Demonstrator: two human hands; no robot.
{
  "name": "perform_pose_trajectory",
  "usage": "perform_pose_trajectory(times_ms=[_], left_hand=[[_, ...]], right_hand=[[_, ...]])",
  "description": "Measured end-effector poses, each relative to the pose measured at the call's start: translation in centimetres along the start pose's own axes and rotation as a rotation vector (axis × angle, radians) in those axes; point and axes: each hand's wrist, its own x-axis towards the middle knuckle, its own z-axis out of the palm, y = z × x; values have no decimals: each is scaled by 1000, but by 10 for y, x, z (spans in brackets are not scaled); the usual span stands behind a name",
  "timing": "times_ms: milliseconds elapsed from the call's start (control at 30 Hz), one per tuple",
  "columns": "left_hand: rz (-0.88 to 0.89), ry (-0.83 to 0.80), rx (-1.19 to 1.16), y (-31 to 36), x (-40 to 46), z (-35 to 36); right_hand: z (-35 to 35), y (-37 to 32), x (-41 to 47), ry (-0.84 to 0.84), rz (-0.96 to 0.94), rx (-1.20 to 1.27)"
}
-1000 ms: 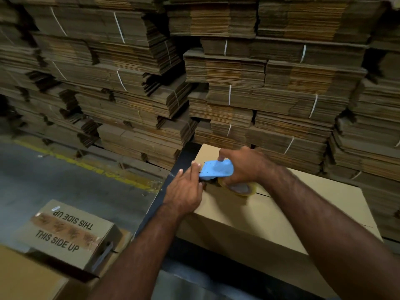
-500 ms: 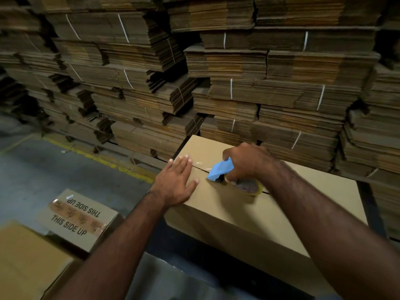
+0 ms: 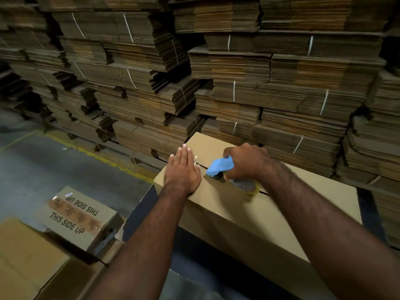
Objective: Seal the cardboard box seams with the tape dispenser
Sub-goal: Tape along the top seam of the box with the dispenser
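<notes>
Nearest you, at lower left, a plain carton [image 3: 23, 256] lies flat, and just beyond it sits a small box printed "THIS SIDE UP" [image 3: 75, 215], its top seam already covered with brownish tape.

Your two forearms reach forward onto the long cardboard box [image 3: 249, 215] that you are working on. It lies straight ahead, its top face toward you and its centre seam [image 3: 200, 165] running from the left end toward the right.

Your left hand [image 3: 183, 169] lies flat at the left end of that top face, fingers straight and close together, palm down over the seam. It holds nothing; it presses.

Your right hand [image 3: 245, 162] is curled round the blue tape dispenser [image 3: 218, 167], just beside the left hand. The dispenser's nose points at the left hand and sits on or just above the seam; the yellowish tape roll [image 3: 246, 186] shows under your wrist. A glint of clear tape beside the left fingertips suggests the free end is already stuck down there, though this is too small to confirm.

Judgement: the run along the top seam is at its start. To the right of the roll the dark gap between the flaps appears untaped.

Next move calls for: holding the left palm firm as an anchor, keeping the dispenser low and centred on the gap, and drawing it rightward in one even pull.

Beyond the box, strapped bundles of flattened cartons [image 3: 238, 83] stack high; a yellow floor line [image 3: 97, 152] crosses at left.
</notes>
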Motion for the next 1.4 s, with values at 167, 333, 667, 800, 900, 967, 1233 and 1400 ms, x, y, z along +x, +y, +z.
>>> perform_pose_trajectory(times_ms=[167,333,667,800,900,967,1233,1400], left_hand=[[93,-6,18,4,-4,-2],[414,-27,-55,-10,-30,-4],[338,135,-577,-32,-29,-18],[524,-50,-148,-25,-18,-14],[627,-86,-71,-31,-18,-11],[691,-121,-87,-39,-18,-15],[697,-125,-87,-33,-2,-22],[339,19,-263,-43,1,-13]], right_hand=[[-6,-4,6,-39,10,-24],[-6,-4,3,-32,6,-33],[-7,-12,-6,-65,-1,-45],[-7,-14,-6,-70,23,-60],[-6,-13,-5,-70,47,-58],[-6,-13,-4,-63,59,-46],[-3,-15,2,-70,75,-87],[-6,-8,8,-132,10,-93]])
